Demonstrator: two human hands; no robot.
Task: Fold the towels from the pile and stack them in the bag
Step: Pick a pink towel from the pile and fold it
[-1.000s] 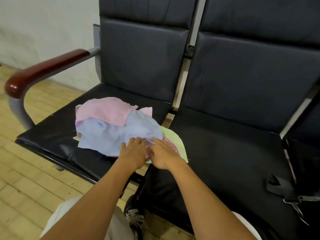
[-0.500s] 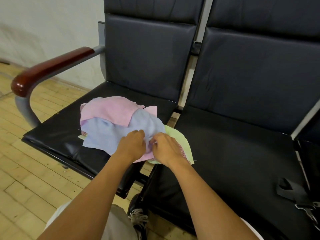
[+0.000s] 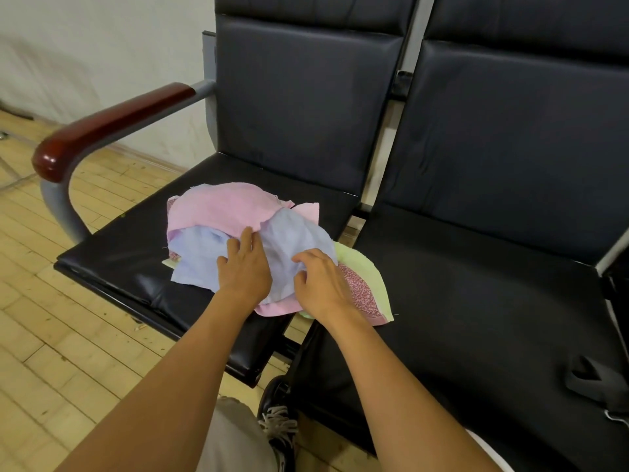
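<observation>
Far left there's a wooden floor (image 3: pixel 51 328) and the chair's dark red armrest (image 3: pixel 112 126) on a grey metal frame, sticking out past the left edge of the left seat (image 3: pixel 112 267). The pile of towels (image 3: pixel 258 240) sits on that seat's right half, spilling over the gap onto the left edge of the right seat (image 3: pixel 493 301). Pink towel (image 3: pixel 221 206) on top at the back, a light blue towel (image 3: pixel 289 240) draped across the middle, and a pale green towel (image 3: pixel 360 267) with a red patterned one (image 3: pixel 360 287) poking out on the right side. The left hand (image 3: pixel 245 267) lies flat on the blue towel, fingers straight and spread, just pressing it. The right hand (image 3: pixel 320 284) is right beside it with fingers curled down into the blue cloth, looks like it's pinching a bit of it. A shoe (image 3: pixel 279 420) shows below the gap between the seats. Near the right seat's front right corner a black strap (image 3: pixel 592 379) lies, with a metal clip, well apart from the pile.
</observation>
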